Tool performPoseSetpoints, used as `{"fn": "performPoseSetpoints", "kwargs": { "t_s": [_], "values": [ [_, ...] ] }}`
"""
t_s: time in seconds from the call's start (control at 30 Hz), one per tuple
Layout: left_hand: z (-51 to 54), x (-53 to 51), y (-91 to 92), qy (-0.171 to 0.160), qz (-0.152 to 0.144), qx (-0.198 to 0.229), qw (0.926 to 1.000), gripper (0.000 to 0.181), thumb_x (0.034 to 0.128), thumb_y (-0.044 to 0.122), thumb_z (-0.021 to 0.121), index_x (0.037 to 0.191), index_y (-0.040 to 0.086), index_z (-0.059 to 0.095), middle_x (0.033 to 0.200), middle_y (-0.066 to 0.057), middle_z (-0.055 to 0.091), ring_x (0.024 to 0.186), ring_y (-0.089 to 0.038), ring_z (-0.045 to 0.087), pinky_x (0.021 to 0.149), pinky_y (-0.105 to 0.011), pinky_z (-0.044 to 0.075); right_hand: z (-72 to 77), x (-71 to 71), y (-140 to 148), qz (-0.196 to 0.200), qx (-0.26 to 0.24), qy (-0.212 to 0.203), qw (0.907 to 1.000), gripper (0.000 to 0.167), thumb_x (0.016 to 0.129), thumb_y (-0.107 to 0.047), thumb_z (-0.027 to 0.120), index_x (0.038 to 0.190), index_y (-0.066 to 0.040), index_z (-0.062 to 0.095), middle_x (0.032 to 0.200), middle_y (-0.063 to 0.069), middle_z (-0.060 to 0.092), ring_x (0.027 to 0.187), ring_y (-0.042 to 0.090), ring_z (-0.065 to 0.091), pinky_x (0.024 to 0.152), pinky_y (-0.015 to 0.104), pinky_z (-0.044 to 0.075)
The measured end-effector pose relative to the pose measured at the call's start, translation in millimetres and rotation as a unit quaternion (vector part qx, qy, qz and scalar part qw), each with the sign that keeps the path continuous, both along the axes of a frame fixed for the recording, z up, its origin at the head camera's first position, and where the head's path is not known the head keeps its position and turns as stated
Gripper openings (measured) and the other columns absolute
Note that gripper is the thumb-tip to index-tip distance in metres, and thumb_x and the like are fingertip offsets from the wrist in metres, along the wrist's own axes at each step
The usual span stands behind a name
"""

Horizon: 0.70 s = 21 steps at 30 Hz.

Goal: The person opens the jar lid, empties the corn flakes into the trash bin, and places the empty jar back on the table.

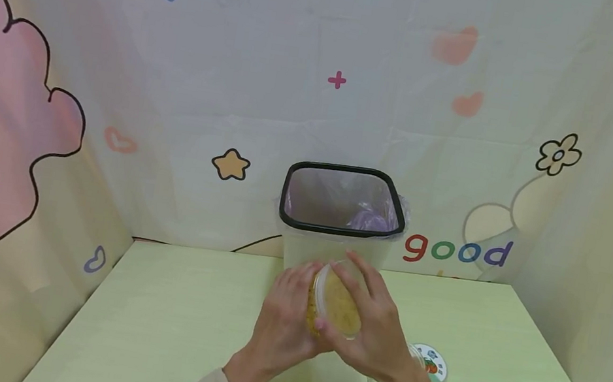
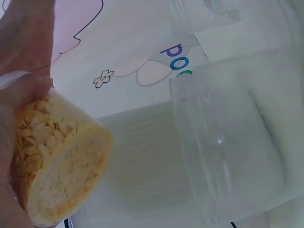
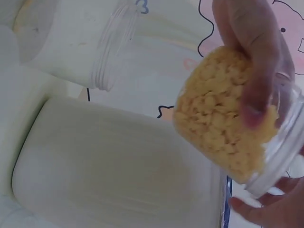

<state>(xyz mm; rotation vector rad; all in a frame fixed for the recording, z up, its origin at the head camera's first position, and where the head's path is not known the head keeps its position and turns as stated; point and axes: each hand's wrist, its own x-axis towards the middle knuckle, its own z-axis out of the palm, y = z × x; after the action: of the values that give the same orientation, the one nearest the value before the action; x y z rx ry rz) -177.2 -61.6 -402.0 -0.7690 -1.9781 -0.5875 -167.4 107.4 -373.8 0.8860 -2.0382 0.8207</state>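
Note:
A clear plastic jar (image 3: 216,107) full of yellow flakes is held tilted above the table, in front of the bin. My left hand (image 1: 283,313) grips the jar's body from the left side. Across the clear lid (image 1: 345,306) spreads my right hand (image 1: 380,324), its thumb and fingers curled round the rim. The flakes show through the jar's wall and base in the left wrist view, where part of a hand covers the jar's upper end.
A bin (image 1: 339,231) with a black rim and a purple liner stands behind the hands. Below them are clear jars, one with a threaded mouth (image 2: 194,152). A round printed lid (image 1: 431,366) lies by the right forearm. Patterned cloth hangs behind the table.

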Motion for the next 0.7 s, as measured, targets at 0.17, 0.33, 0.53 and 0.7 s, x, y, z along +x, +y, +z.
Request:
{"fn": "performPoseSetpoints", "kwargs": {
  "t_s": [0.17,0.33,0.53,0.7],
  "values": [
    [-2.4,-2.8,0.9,0.05,0.051,-0.028,0.9971,0.098,0.0554,0.045,0.087,0.133,-0.001,0.049,0.13,-0.012,0.059,0.116,-0.027,0.058,0.099,-0.041,0.051,4.4,4.7,-2,-0.079,0.02,-0.088,0.9927,0.079,0.079,-0.049,0.073,0.147,-0.022,0.044,0.146,0.009,0.048,0.119,0.034,0.06,0.083,0.052,0.057],
    [-4.9,-3.1,-0.8,0.069,0.071,-0.052,0.9938,0.1,0.0514,0.045,0.088,0.133,0.0,0.049,0.13,-0.011,0.059,0.118,-0.027,0.057,0.102,-0.041,0.048,7.3,8.6,-3,-0.122,0.041,-0.136,0.9824,0.079,0.078,-0.052,0.072,0.146,-0.023,0.045,0.135,0.008,0.058,0.103,0.032,0.068,0.078,0.047,0.058],
    [-4.4,-3.2,-2.9,0.07,0.06,-0.054,0.9943,0.096,0.052,0.044,0.085,0.13,0.001,0.051,0.127,-0.011,0.059,0.116,-0.027,0.057,0.1,-0.041,0.049,10.4,9.6,1,-0.094,0.04,-0.137,0.9852,0.08,0.075,-0.049,0.077,0.144,-0.02,0.049,0.127,0.01,0.063,0.09,0.026,0.07,0.071,0.037,0.058],
    [-1.9,-3.0,-4.9,0.063,0.047,-0.05,0.9956,0.093,0.0532,0.044,0.084,0.129,0.001,0.051,0.126,-0.011,0.06,0.115,-0.027,0.058,0.098,-0.041,0.05,12.7,10.3,5,-0.067,0.051,-0.126,0.9885,0.079,0.074,-0.051,0.079,0.142,-0.019,0.052,0.133,0.017,0.061,0.099,0.031,0.07,0.069,0.035,0.06]
  ]
}}
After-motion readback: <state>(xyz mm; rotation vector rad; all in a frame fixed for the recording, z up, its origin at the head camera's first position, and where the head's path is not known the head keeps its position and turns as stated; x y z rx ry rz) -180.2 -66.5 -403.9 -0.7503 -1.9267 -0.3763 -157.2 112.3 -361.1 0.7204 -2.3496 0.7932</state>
